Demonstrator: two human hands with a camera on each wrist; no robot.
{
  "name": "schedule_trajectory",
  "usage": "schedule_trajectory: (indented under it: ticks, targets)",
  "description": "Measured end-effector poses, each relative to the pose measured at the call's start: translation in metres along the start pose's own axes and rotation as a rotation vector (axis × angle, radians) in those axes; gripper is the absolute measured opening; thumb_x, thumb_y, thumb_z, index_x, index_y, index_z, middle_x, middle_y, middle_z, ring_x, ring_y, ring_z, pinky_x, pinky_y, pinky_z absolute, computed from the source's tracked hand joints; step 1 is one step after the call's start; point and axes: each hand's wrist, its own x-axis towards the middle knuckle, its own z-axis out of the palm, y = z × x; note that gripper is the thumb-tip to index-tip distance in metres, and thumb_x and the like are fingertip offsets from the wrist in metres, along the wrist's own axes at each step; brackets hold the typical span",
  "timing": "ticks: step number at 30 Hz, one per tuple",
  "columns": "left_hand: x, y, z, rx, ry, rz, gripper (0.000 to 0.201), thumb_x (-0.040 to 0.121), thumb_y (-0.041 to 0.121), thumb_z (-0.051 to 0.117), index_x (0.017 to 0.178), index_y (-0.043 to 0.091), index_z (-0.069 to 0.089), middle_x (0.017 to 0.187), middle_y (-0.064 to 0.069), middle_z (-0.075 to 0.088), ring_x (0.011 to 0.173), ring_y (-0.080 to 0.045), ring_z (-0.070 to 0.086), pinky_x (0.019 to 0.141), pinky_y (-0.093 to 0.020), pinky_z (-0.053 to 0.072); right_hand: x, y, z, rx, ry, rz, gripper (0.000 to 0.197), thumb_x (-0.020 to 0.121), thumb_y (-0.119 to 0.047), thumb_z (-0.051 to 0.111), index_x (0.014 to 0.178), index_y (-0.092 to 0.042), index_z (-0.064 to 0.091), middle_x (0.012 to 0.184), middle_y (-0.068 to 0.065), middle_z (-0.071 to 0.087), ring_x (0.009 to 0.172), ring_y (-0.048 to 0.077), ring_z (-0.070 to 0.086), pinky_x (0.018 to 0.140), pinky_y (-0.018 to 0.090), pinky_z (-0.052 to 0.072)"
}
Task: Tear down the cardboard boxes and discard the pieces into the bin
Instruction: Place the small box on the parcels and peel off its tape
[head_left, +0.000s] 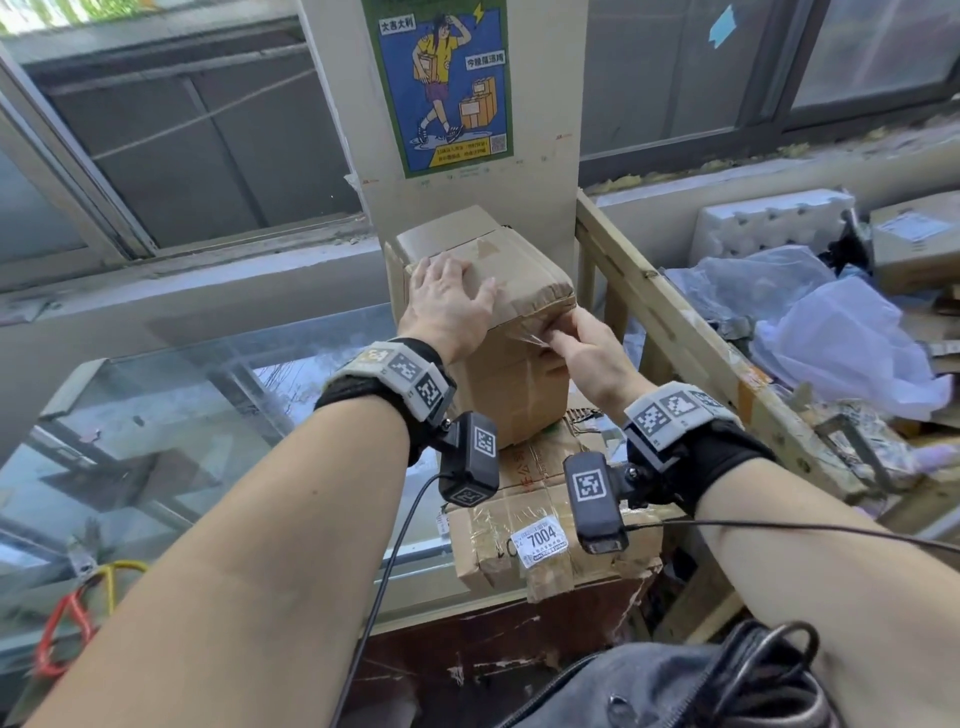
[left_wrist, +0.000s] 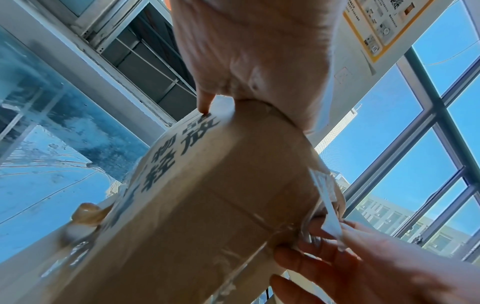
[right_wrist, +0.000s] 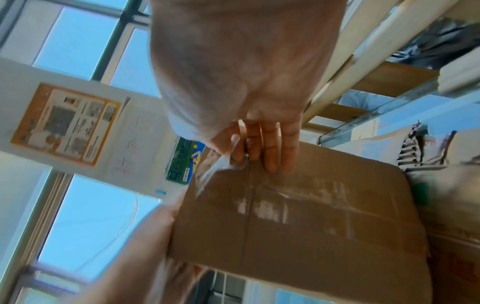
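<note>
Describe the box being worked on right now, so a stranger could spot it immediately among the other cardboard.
Find the green-bordered poster on the pillar between the windows. Directly below stands a stack of boxes; the top box is plain brown. Unlike the labelled box beneath, marked 7004, it has the left hand flat on top and the right hand pinching clear tape at its edge.

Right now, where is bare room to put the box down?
Bare: the glass top left of the box. Crowded: the wooden bin at right, full of plastic bags; below, another taped box.

Poster (head_left: 439, 83) on pillar, window (head_left: 171, 130) beside
</note>
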Motion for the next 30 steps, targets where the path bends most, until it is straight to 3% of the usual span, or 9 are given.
schedule_trajectory:
  ticks: [4,8,11,14,21,23,26,28,30]
  targets:
    - [0.000,0.000,-0.001,0.044,0.017,0.013,0.056,0.097,0.050,0.033,0.142,0.017,0.037,0.154,-0.005,0.028,0.146,-0.021,0.011,0.120,-0.038,0.009,-0.005,-0.007,-0.009,0.601,-0.079,0.248,0.006,0.095,-0.001,0.048,0.097,-0.006,0.051,0.096,0.018,0.063,0.084,0.030,0.065,0.084,0.044,0.054]
    - [-0.005,0.007,0.001,0.153,0.172,0.109,0.047,0.097,0.044,0.038,0.132,0.014,0.048,0.138,-0.007,0.049,0.136,-0.024,0.034,0.118,-0.037,0.012,-0.007,-0.010,-0.021,0.993,-0.239,0.496,0.011,0.093,0.005,0.041,0.093,-0.001,0.050,0.096,0.022,0.066,0.086,0.037,0.069,0.082,0.047,0.055]
    - [-0.012,0.014,0.004,-0.050,0.231,0.307,0.038,0.097,0.023,0.050,0.134,0.016,0.047,0.134,-0.005,0.055,0.126,-0.022,0.048,0.110,-0.039,0.032,-0.010,-0.008,-0.023,1.022,-0.335,0.536,0.010,0.084,0.003,0.047,0.091,-0.002,0.051,0.093,0.023,0.068,0.082,0.035,0.071,0.074,0.042,0.059]
    - [-0.008,0.014,0.004,-0.245,0.145,0.291,0.026,0.097,0.021,0.049,0.122,0.018,0.058,0.119,-0.001,0.065,0.112,-0.022,0.058,0.096,-0.039,0.045,-0.011,0.002,-0.023,1.060,-0.336,0.523,0.018,0.079,0.002,0.050,0.096,-0.003,0.054,0.095,0.023,0.069,0.085,0.034,0.071,0.078,0.042,0.059]
    - [-0.003,0.013,0.005,-0.206,0.122,0.260,0.026,0.099,0.031,0.045,0.108,0.018,0.065,0.117,-0.001,0.064,0.114,-0.020,0.052,0.099,-0.036,0.038,-0.012,0.003,-0.018,1.137,-0.318,0.474,0.006,0.082,-0.010,0.048,0.084,-0.005,0.051,0.099,0.022,0.066,0.089,0.035,0.067,0.080,0.047,0.057]
    - [-0.007,0.014,0.006,-0.149,0.166,0.280,0.023,0.098,0.029,0.046,0.109,0.020,0.064,0.117,0.000,0.062,0.114,-0.019,0.049,0.098,-0.033,0.036,-0.011,0.004,-0.017,1.129,-0.256,0.495,0.030,0.090,-0.028,0.044,0.079,-0.002,0.053,0.095,0.023,0.066,0.085,0.035,0.066,0.078,0.047,0.057]
    - [-0.010,0.014,0.008,-0.104,0.195,0.293,0.022,0.098,0.028,0.046,0.111,0.022,0.062,0.118,0.002,0.060,0.114,-0.018,0.048,0.096,-0.030,0.035,-0.005,0.005,-0.015,1.095,-0.127,0.500,0.043,0.080,-0.041,0.065,0.067,-0.001,0.064,0.091,0.022,0.068,0.082,0.031,0.068,0.077,0.042,0.059]
    - [-0.009,0.015,0.009,-0.086,0.195,0.300,0.022,0.097,0.028,0.046,0.112,0.022,0.062,0.118,0.002,0.060,0.114,-0.018,0.048,0.096,-0.030,0.034,-0.001,0.003,-0.012,1.039,-0.072,0.498,0.034,0.071,-0.035,0.074,0.080,-0.003,0.066,0.094,0.018,0.067,0.075,0.025,0.070,0.065,0.036,0.061]
    - [-0.008,0.015,0.010,-0.078,0.196,0.304,0.023,0.097,0.028,0.046,0.112,0.022,0.062,0.118,0.002,0.060,0.114,-0.020,0.048,0.098,-0.031,0.034,0.002,0.001,-0.005,1.043,0.002,0.521,0.029,0.076,-0.026,0.074,0.091,-0.005,0.063,0.089,0.016,0.068,0.066,0.022,0.071,0.055,0.030,0.059]
